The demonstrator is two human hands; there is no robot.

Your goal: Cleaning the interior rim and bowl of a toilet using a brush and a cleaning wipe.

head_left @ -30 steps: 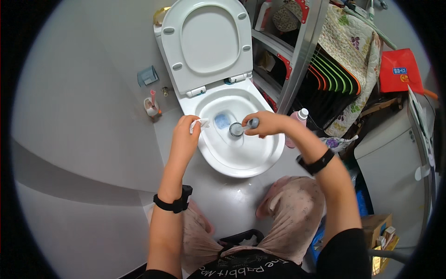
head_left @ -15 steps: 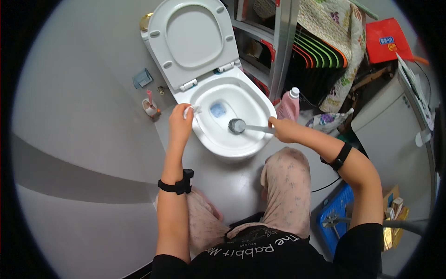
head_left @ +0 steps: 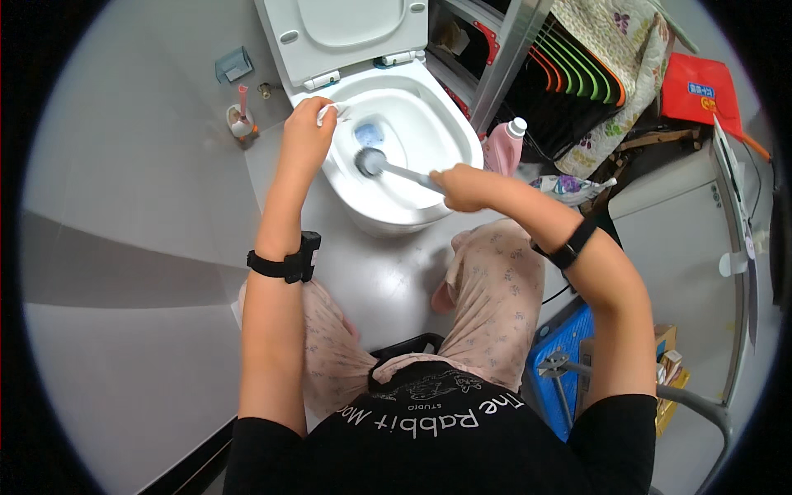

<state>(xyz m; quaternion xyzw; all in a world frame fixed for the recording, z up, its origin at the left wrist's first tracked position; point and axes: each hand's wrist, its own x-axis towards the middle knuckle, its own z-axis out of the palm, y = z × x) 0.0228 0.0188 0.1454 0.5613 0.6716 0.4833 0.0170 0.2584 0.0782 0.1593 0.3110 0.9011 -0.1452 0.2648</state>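
Two hands work at the toilet (head_left: 445, 124): the right hand (head_left: 459, 188) grips a brush (head_left: 369, 161) (head inside the bowl), the left hand (head_left: 307, 136) pinches a white cloth (head_left: 332, 111) at the rim.

pink bottle (head_left: 501, 148) beside toilet (head_left: 462, 148); red package (head_left: 700, 91) upper right.

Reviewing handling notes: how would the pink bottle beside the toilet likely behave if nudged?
The pink bottle stands upright, tall and slim, so it would probably tip rather than slide. It looks like smooth plastic, perhaps slippery if wet. How full or heavy it is cannot be told.
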